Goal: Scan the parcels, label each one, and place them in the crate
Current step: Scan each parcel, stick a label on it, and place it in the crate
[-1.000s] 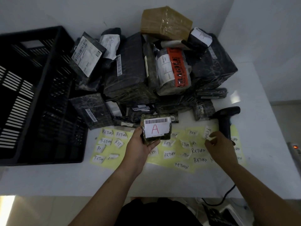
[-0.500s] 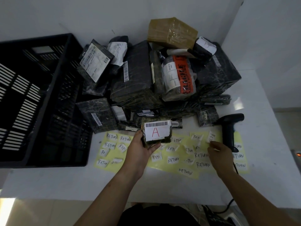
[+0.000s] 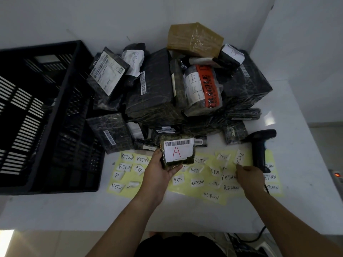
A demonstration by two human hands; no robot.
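The small parcel (image 3: 178, 153) in my left hand (image 3: 159, 170) has a red "A" on it. The white stickers (image 3: 197, 182) say "RETURN". Orange tape (image 3: 208, 86) on another parcel (image 3: 194, 93) says "FRAGILE".

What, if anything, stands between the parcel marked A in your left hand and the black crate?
Nothing visible blocks it. The parcel marked A, held by the left hand, only has a flat black parcel lying low by the crate wall on that side; the crate's top is open.

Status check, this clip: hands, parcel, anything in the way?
Left hand grips parcel marked A. Right hand pinches RETURN sticker. Scanner stands close beside right hand.
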